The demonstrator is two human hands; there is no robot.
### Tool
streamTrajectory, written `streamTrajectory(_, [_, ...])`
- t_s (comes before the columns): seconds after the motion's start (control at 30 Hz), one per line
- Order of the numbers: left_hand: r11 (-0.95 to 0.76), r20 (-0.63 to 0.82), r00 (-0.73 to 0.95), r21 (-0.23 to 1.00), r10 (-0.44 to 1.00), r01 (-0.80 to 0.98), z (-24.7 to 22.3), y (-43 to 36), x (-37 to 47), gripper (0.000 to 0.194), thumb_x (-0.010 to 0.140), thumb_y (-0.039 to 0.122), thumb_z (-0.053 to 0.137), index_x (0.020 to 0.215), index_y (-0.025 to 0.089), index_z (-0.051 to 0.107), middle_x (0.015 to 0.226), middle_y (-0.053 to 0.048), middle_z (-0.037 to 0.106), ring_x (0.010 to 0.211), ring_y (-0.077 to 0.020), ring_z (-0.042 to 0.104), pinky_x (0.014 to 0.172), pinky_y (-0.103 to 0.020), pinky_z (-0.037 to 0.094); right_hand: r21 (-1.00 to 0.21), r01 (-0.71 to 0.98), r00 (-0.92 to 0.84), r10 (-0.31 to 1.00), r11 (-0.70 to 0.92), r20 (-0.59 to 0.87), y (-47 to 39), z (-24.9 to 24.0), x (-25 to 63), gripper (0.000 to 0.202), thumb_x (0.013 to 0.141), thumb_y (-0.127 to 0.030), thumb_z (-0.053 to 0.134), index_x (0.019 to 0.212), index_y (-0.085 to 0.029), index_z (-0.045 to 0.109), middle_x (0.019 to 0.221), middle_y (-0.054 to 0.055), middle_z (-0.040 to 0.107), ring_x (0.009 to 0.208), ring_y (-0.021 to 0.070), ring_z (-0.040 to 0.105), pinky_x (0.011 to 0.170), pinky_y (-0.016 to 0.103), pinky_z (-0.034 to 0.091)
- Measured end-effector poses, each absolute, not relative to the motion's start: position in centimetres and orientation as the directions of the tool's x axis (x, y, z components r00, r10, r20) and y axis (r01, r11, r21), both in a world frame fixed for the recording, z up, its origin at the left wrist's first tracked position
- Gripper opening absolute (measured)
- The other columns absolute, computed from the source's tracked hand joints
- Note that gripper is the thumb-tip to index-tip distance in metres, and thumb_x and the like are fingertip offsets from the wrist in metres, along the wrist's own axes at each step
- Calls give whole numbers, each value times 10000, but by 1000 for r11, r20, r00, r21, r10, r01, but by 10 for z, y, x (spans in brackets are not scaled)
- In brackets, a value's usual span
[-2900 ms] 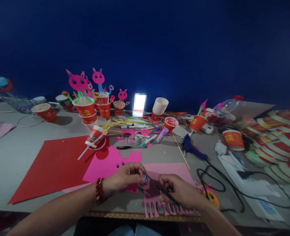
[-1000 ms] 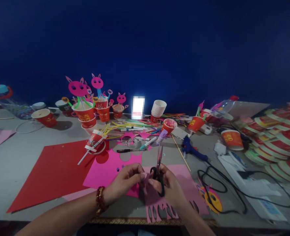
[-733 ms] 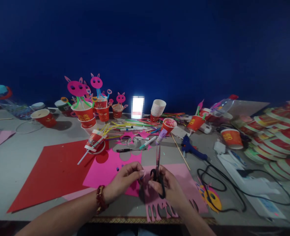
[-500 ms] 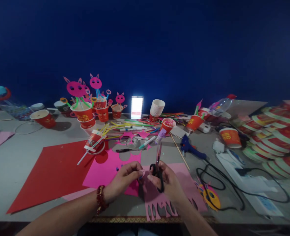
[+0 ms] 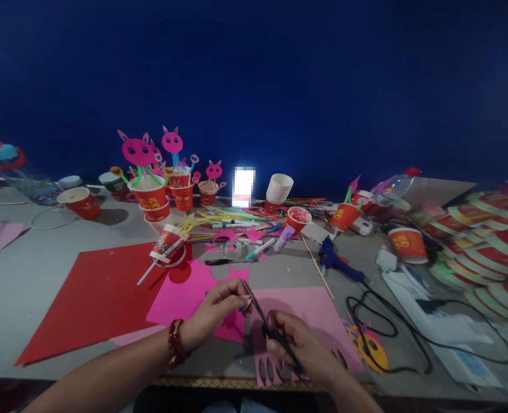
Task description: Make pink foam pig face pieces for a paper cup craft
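Observation:
My left hand [image 5: 219, 307], with a beaded bracelet at the wrist, pinches a small light pink paper piece [image 5: 245, 300]. Black-handled scissors [image 5: 275, 334] are in my right hand [image 5: 299, 344], their blades pointing up and left beside that piece. Below my right hand lies a light pink sheet [image 5: 309, 304] with leaf-shaped holes along its near edge. A bright pink sheet [image 5: 171, 298] with round cut-outs is partly under my left hand, overlapping a large red sheet [image 5: 94, 298].
Behind stand red cups with pink animal faces [image 5: 137, 152], straws and pens [image 5: 232, 221], and stacked cups [image 5: 279, 186]. At right are a blue glue gun [image 5: 337, 261], black cable, a yellow face [image 5: 374, 347], a power strip [image 5: 421, 304] and more cups [image 5: 499, 229].
The scissors have swung from pointing upward to pointing left, and their blades are now by the small pink piece. My right hand has turned and lowered slightly; my left hand still pinches the piece.

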State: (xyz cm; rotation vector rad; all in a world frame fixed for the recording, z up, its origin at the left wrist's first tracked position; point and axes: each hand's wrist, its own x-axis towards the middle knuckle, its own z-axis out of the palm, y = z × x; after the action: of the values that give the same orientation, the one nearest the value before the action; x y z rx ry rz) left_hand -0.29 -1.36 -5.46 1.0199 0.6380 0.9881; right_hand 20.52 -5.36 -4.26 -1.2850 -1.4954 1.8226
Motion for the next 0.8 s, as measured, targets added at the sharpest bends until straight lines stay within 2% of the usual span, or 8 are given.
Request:
streamTrajectory(0.13, [191,-12,443,912,897,-362,-54,-14,-3,175,817,280,688,723,172,587,715,8,608,672,-130,554,673,-256,415,-921,243,-450,806,-304,-385,-52,-41,206,437,733,-486,747,709,-226,397,611,-94,398,509,66,410,466,182,315])
streamTrajectory(0.37, [208,-23,466,913,885,-350,-55,-13,-4,176,811,285,697,730,173,588,709,7,610,667,-131,559,658,-258,418,-915,202,-498,768,-349,-403,-48,-42,208,482,723,-555,742,712,-230,387,569,-120,379,419,39,376,401,167,267])
streamTrajectory(0.53, [207,-19,478,917,878,-342,-55,-13,-6,179,815,288,698,734,170,589,720,5,612,668,-128,559,659,-256,418,-906,218,-476,770,-364,-424,-48,-41,207,502,707,-501,765,685,-240,337,564,-123,366,431,44,405,417,171,284])
streamTrajectory(0.8, [217,-35,481,920,876,-328,-54,-12,-6,206,805,311,711,729,166,586,717,4,615,660,-127,566,657,-253,422,-908,256,-449,792,-331,-415,-46,-43,208,445,710,-431,755,673,-235,357,555,-113,369,453,55,400,422,176,264])
